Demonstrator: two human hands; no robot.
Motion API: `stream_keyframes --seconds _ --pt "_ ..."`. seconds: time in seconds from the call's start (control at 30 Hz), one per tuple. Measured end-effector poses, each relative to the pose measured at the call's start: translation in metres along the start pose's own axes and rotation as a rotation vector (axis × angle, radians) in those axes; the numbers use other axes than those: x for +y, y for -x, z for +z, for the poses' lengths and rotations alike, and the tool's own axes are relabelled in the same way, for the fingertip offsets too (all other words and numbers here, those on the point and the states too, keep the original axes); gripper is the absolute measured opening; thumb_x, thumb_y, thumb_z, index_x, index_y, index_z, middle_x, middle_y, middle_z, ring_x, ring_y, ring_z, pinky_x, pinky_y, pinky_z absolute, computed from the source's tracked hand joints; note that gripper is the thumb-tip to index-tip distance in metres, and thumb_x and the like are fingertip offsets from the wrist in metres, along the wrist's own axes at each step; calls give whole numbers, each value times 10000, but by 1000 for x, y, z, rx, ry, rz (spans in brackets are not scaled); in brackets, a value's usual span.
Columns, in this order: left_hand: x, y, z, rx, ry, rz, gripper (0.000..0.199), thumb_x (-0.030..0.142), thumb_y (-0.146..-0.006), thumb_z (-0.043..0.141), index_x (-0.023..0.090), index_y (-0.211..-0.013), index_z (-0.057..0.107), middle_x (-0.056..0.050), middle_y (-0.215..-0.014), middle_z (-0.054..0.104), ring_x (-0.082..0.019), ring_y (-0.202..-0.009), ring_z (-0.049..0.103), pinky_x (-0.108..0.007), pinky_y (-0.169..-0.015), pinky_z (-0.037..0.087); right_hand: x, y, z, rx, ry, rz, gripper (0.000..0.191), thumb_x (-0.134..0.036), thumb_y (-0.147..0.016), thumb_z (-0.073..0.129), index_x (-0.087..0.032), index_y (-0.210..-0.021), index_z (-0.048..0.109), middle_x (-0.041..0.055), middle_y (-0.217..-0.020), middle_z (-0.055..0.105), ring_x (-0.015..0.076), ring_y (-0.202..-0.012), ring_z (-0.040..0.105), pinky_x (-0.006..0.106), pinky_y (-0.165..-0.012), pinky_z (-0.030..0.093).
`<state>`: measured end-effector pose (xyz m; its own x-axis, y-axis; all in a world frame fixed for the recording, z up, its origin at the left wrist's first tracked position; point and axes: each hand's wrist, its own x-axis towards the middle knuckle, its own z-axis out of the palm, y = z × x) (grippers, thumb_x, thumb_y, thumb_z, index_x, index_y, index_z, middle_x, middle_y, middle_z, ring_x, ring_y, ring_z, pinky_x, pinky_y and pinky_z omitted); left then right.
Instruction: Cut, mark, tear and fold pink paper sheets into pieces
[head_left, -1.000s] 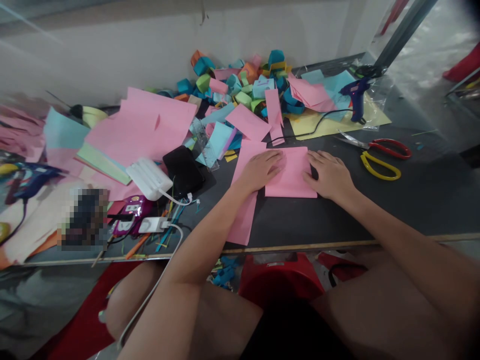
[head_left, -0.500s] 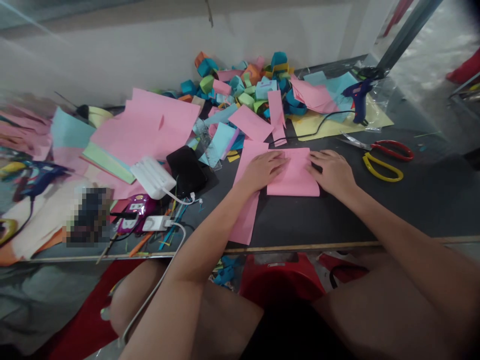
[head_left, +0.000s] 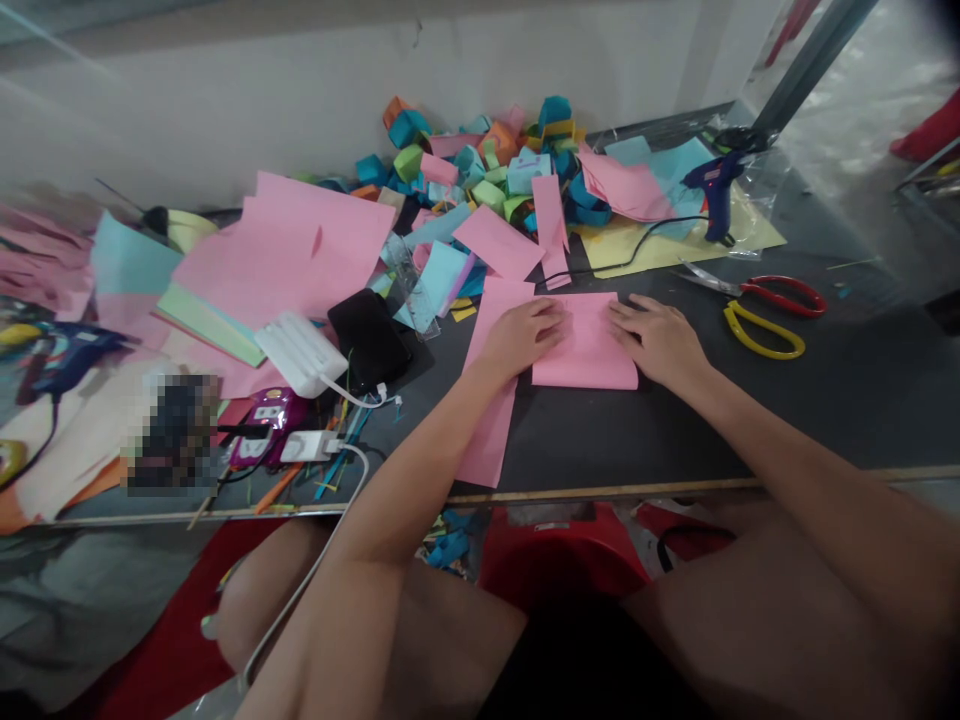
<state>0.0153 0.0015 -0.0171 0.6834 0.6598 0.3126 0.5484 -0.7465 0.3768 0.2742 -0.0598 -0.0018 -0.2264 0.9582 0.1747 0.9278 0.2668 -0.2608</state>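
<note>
A folded sheet of pink paper (head_left: pixel 586 355) lies on the dark table, its rounded fold toward me. My left hand (head_left: pixel 525 335) rests on its left side, fingers stretched out and lying flat. On the right edge lies my right hand (head_left: pixel 660 338), its fingers spread and the tips on the paper. Beneath my left hand and forearm runs a longer pink paper strip (head_left: pixel 487 430). To the right of my right hand are scissors (head_left: pixel 765 310) with one red and one yellow handle, their blades apart.
Behind my hands is a heap of coloured paper loops (head_left: pixel 487 170). A blue glue gun (head_left: pixel 716 195) with its cord sits at the back right. Leftward lie pink sheets (head_left: pixel 285 240), a white power bank (head_left: pixel 301 352), a black phone-like object (head_left: pixel 370 340) and a purple power strip (head_left: pixel 262 425).
My left hand's fingers have shifted slightly left on the pink paper, and my right hand's have moved a little. The whole view has tilted slightly.
</note>
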Motion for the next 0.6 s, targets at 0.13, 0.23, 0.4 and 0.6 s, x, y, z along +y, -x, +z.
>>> stream_keyframes --seconds 0.13,0.23,0.4,0.6 --pt "-2 0 2 19 -3 2 340 360 -1084 575 149 -1263 774 -153 -1429 712 -251 -1357 673 -427 -1209 529 2 -1 -1 -11 26 -7 436 -342 -1082 457 -206 -1382 743 92 -1469 689 343 -1455 579 591 -1116 499" --pt "-3 1 2 18 -11 -5 365 392 -1094 551 165 -1282 765 -150 -1435 708 -255 -1364 668 -449 -1215 526 8 -2 -2 -20 50 -57 461 -359 -1088 429 -217 -1419 718 83 -1467 696 326 -1435 593 566 -1114 497" --pt "-3 1 0 -12 -19 -1 385 389 -1116 492 181 -1312 750 -131 -1492 675 -246 -1404 637 -438 -1238 504 13 -1 -5 -29 74 -83 482 -347 -1089 414 -211 -1470 675 78 -1491 680 313 -1432 592 541 -1117 493" --pt "1 0 -3 -57 -58 -16 405 333 -1135 429 173 -1358 726 -129 -1486 682 -235 -1432 615 -434 -1254 492 10 -3 -7 -38 62 -45 453 -291 -1064 469 -225 -1456 687 74 -1470 695 313 -1423 608 534 -1113 497"
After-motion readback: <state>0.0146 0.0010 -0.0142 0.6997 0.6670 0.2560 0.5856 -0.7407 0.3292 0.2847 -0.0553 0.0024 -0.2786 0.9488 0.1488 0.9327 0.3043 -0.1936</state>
